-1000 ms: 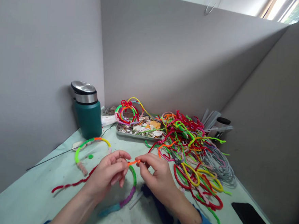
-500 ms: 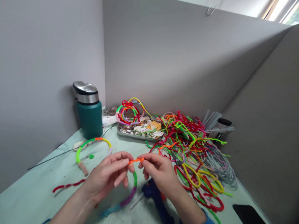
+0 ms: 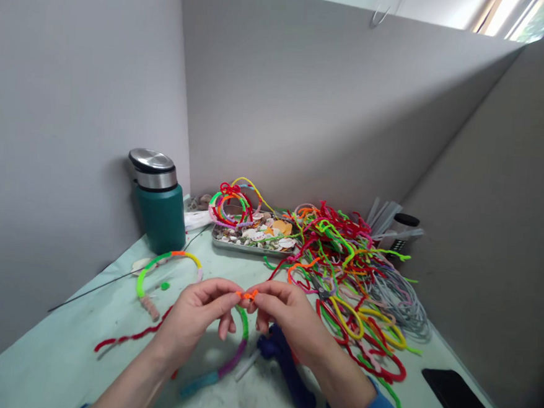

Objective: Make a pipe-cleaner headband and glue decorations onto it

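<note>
- Close by, a dark blue tool (image 3: 288, 370), shaped like a glue gun, is laid on the pale green table cover (image 3: 143, 375), partly hidden by the right arm.
- Just beside it, a clear stick (image 3: 247, 365) can be seen.
- Near the right edge, a flat black thing (image 3: 461, 400) is set down.
- A curved fuzzy strip (image 3: 232, 363) in blue, purple and green is seen below the hands.
- A red fuzzy strip (image 3: 125, 340) is partly covered by the left arm.
- A small bit of orange fuzzy stick (image 3: 248, 296) is held up over the table, between the two hands. It is bunched and bent.
- One end is pinched by the thumb and finger of the left hand (image 3: 196, 317), and the other end by those of the right hand (image 3: 292, 317).
- Past the left hand, a bent fuzzy strip (image 3: 144, 277) is seen in pink, green, orange and yellow. Whether it is joined to the blue one cannot be told.
- To the right, yellow loops (image 3: 348, 318) are spread in front of a big messy heap (image 3: 339, 240) of fuzzy sticks.
- Farther back, a tray (image 3: 245, 248) is filled with shells (image 3: 258, 234), and a green bottle (image 3: 161, 218) is stood to its left.
</note>
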Available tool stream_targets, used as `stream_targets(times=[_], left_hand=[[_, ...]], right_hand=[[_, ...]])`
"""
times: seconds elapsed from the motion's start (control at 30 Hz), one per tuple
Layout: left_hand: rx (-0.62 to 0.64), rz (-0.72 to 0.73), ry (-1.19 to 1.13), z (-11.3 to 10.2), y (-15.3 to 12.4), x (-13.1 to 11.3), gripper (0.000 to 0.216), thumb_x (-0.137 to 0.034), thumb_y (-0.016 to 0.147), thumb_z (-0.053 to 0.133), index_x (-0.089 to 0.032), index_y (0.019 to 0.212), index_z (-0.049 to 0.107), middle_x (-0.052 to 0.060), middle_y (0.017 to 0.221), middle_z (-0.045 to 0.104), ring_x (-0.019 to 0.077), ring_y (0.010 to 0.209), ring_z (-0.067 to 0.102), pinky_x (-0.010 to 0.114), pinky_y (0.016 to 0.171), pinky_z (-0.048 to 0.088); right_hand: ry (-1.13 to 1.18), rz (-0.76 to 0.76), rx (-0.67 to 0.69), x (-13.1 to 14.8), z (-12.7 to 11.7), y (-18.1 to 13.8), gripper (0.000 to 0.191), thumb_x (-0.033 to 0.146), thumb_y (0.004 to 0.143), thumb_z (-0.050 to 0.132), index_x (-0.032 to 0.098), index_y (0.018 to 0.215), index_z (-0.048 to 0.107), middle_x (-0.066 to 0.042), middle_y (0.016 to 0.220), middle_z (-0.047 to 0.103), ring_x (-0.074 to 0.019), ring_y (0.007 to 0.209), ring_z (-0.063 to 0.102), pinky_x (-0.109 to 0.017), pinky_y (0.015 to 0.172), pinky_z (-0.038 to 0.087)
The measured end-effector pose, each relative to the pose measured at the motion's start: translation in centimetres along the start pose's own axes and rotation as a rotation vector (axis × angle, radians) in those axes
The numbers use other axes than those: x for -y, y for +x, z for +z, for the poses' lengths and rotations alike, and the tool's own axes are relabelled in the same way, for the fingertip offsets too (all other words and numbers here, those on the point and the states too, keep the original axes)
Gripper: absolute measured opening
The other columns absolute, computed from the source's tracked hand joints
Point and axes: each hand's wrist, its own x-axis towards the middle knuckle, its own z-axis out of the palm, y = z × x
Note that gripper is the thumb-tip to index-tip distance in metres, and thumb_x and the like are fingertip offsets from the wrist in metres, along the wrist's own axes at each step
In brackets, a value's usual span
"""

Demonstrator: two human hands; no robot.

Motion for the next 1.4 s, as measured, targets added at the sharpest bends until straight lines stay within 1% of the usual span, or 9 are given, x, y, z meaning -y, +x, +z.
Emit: stream_targets(times=[0.17, 0.27, 0.37, 0.57, 0.73, 0.97, 1.13, 1.3, 1.4], left_hand=[[0.011, -0.022, -0.003, -0.1, 0.0, 0.0, 0.017, -0.031, 0.079, 0.061, -0.015, 0.081, 0.066, -0.004, 0.04, 0.054, 0.0111, 0.045, 0.055, 0.022, 0.056, 0.045], [0.063, -0.034, -0.046, 0.0, 0.0, 0.0, 0.016, -0.031, 0.079, 0.062, -0.015, 0.078, 0.065, 0.0, 0.059, 0.065, 0.0076, 0.041, 0.052, 0.023, 0.054, 0.047], [0.105, -0.064, -0.109, 0.1, 0.0, 0.0, 0.014, -0.028, 0.077, 0.063, -0.015, 0.076, 0.063, 0.002, 0.073, 0.069, 0.004, 0.038, 0.048, 0.022, 0.049, 0.046], [0.11, -0.11, -0.168, -0.1, 0.0, 0.0, 0.012, -0.026, 0.076, 0.065, -0.015, 0.077, 0.061, 0.001, 0.074, 0.068, 0.0026, 0.037, 0.046, 0.023, 0.05, 0.048], [0.082, -0.093, -0.122, -0.1, 0.0, 0.0, 0.014, -0.027, 0.074, 0.067, -0.015, 0.076, 0.061, 0.0, 0.071, 0.068, 0.0034, 0.037, 0.046, 0.023, 0.049, 0.047], [0.037, -0.053, 0.01, 0.1, 0.2, -0.2, 0.015, -0.027, 0.074, 0.066, -0.014, 0.072, 0.06, -0.001, 0.062, 0.066, 0.0052, 0.039, 0.05, 0.019, 0.046, 0.042], [-0.01, -0.077, 0.077, 0.5, 0.1, -0.4, 0.018, -0.031, 0.073, 0.067, -0.016, 0.074, 0.057, -0.005, 0.047, 0.058, 0.0069, 0.037, 0.049, 0.017, 0.042, 0.035], [-0.004, -0.051, 0.097, 0.6, 0.2, -0.3, 0.021, -0.032, 0.075, 0.064, -0.015, 0.087, 0.061, -0.001, 0.063, 0.066, 0.0073, 0.04, 0.052, 0.022, 0.048, 0.043], [0.002, -0.029, 0.134, 0.7, 0.3, -0.2, 0.022, -0.032, 0.076, 0.062, -0.015, 0.09, 0.065, -0.002, 0.057, 0.064, 0.0089, 0.042, 0.054, 0.022, 0.05, 0.043]], right_hand=[[-0.037, -0.009, -0.074, -0.1, 0.2, 0.0, 0.02, 0.032, 0.07, 0.066, 0.013, 0.071, 0.062, 0.004, 0.058, 0.057, -0.0053, 0.044, 0.046, -0.018, 0.044, 0.036], [-0.075, -0.002, -0.094, -0.3, 0.2, 0.0, 0.021, 0.034, 0.072, 0.065, 0.014, 0.071, 0.059, 0.003, 0.059, 0.056, -0.0053, 0.043, 0.045, -0.018, 0.043, 0.035], [-0.157, -0.022, -0.108, -0.7, 0.2, 0.0, 0.018, 0.032, 0.075, 0.061, 0.015, 0.073, 0.058, 0.004, 0.059, 0.055, -0.0057, 0.043, 0.044, -0.018, 0.042, 0.035], [-0.54, -0.292, -0.192, -0.7, 0.1, -0.5, 0.01, 0.021, 0.08, 0.056, 0.017, 0.073, 0.061, 0.002, 0.063, 0.057, -0.0093, 0.056, 0.051, -0.02, 0.053, 0.04], [-0.695, -0.469, -0.205, -0.4, 0.1, -0.8, 0.01, 0.016, 0.082, 0.054, 0.018, 0.076, 0.062, 0.0, 0.071, 0.061, -0.0117, 0.065, 0.056, -0.023, 0.062, 0.042], [-0.742, -0.545, -0.19, -0.7, 0.2, -1.0, 0.011, 0.016, 0.083, 0.052, 0.018, 0.077, 0.06, -0.001, 0.071, 0.059, -0.0121, 0.065, 0.055, -0.023, 0.061, 0.04], [-0.782, -0.566, -0.177, -1.0, 0.2, -1.1, 0.01, 0.018, 0.085, 0.051, 0.019, 0.08, 0.06, -0.002, 0.074, 0.059, -0.0133, 0.068, 0.055, -0.024, 0.062, 0.04], [-0.795, -0.588, -0.202, -0.9, 0.1, -0.9, 0.011, 0.016, 0.085, 0.051, 0.018, 0.079, 0.06, -0.002, 0.073, 0.059, -0.0127, 0.067, 0.055, -0.024, 0.061, 0.039], [-0.786, -0.588, -0.207, -0.8, 0.1, -0.9, 0.011, 0.015, 0.085, 0.051, 0.017, 0.079, 0.06, -0.002, 0.073, 0.059, -0.0122, 0.066, 0.054, -0.023, 0.061, 0.04]])
